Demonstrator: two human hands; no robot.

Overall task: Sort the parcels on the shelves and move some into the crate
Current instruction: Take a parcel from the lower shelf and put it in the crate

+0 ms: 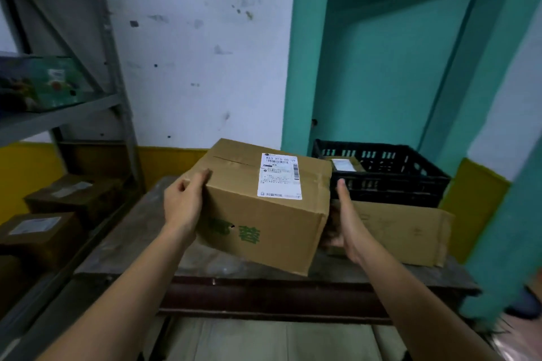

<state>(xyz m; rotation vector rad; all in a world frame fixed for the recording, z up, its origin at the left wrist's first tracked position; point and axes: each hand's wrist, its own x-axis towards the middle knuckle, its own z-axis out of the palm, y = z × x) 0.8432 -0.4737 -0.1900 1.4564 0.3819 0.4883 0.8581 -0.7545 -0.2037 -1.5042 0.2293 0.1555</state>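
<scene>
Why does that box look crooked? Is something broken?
The cardboard box is tilted only because the left hand and right hand hold it up over the table. Its top right edge looks a bit crumpled. Nothing is spilled.

Dim overall, cool bluish cast. Brightest bit is the white wall above the parcel. Light seems to come from above & in front: parcel's top and label are lit, its near face duller. Label's big print is legible, small print is mush. Left of the parcel, the rack and boxes sit in deep shadow, soft, no detail. Right of the parcel, the teal frame is smeared w/ motion blur, worst at the pic edge. Wide-angle bend: uprights either side of the parcel lean. Dark shadow under the parcel on the worktop. My left hand & right hand are fairly sharp.
</scene>
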